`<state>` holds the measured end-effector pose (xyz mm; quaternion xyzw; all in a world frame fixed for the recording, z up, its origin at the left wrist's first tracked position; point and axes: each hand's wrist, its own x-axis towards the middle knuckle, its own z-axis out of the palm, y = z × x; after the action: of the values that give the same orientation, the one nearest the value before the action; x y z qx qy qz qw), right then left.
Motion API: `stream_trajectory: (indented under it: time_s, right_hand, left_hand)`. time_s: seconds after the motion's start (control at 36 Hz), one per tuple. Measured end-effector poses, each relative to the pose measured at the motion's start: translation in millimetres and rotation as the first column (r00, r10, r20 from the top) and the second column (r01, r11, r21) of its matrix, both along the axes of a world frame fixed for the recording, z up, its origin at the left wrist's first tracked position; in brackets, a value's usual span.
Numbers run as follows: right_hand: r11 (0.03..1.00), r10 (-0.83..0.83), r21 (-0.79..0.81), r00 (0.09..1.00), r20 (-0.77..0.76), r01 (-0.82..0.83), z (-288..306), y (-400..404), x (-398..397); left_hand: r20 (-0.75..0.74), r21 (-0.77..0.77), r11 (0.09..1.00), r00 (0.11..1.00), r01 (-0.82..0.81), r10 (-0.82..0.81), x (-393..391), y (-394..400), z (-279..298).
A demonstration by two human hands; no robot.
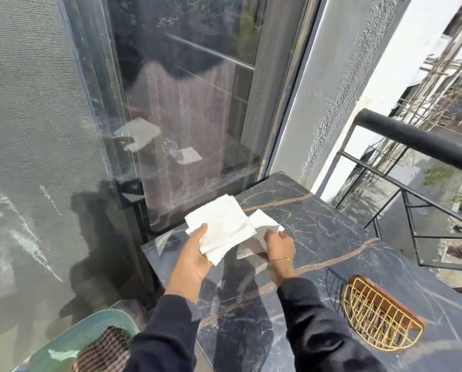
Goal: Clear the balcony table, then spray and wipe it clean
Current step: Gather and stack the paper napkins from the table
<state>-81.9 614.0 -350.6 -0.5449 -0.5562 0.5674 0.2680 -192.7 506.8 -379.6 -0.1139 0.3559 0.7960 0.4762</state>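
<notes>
Right now, two white paper towels hang above the dark marble worktop (332, 237): left hand (195, 253) grasps one paper towel (219, 226), right hand (279, 244) pinches the second towel (262, 226). One gold wire basket (380, 318) sits nearby.

Paper towels over my dark marble worktop (318, 237)

White paper towels (221, 226) crumpled, held above its far corner; gold veins cross the glossy top.

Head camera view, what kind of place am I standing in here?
Most likely a home balcony. A black metal railing runs along the open side with buildings and plants beyond it, a glass sliding door stands behind, and a dark marble table sits in sunlight against the textured outer wall.
</notes>
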Motion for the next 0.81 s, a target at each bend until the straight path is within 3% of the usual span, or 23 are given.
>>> stream_trajectory:
  time_s: [0.11, 0.22, 0.36, 0.47, 0.56, 0.69, 0.81]
  right_hand:
    - [0.958, -0.14, 0.235, 0.984, -0.106, 0.162, 33.5, -1.4, -7.4]
    - [0.908, -0.06, 0.384, 0.958, -0.28, 0.169, 52.4, -4.3, -13.9]
    - [0.949, 0.073, 0.31, 0.924, -0.375, 0.051, 56.5, -14.9, -24.3]
    - [0.978, 0.192, 0.129, 0.943, -0.273, -0.162, 38.4, -22.2, -29.5]
    - [0.968, 0.249, 0.055, 0.956, -0.154, -0.243, 20.9, -23.8, -29.5]
    - [0.943, 0.325, 0.084, 0.945, -0.033, -0.322, 2.0, -17.1, -24.9]
    - [0.912, 0.366, 0.154, 0.924, 0.108, -0.379, -2.0, -7.9, -26.8]
  left_hand:
    - [-0.022, 0.016, 1.0, 1.0, -0.017, 0.017, 1.2, -2.0, 1.8]
    - [-0.043, -0.092, 0.996, 0.999, -0.022, 0.019, 2.3, -4.0, 0.5]
    - [-0.067, -0.171, 0.985, 0.998, -0.001, -0.011, 3.8, -3.3, 1.0]
    - [-0.076, -0.168, 0.986, 0.997, -0.001, -0.012, 7.1, -0.4, 7.2]
    - [-0.004, -0.068, 0.998, 1.0, 0.014, -0.014, 6.6, 2.1, 7.3]
    - [-0.001, -0.075, 0.995, 0.998, 0.065, -0.065, 8.7, 2.7, 7.9]
    - [-0.057, -0.2, 0.98, 0.998, 0.013, -0.024, 7.7, 5.9, 7.0]
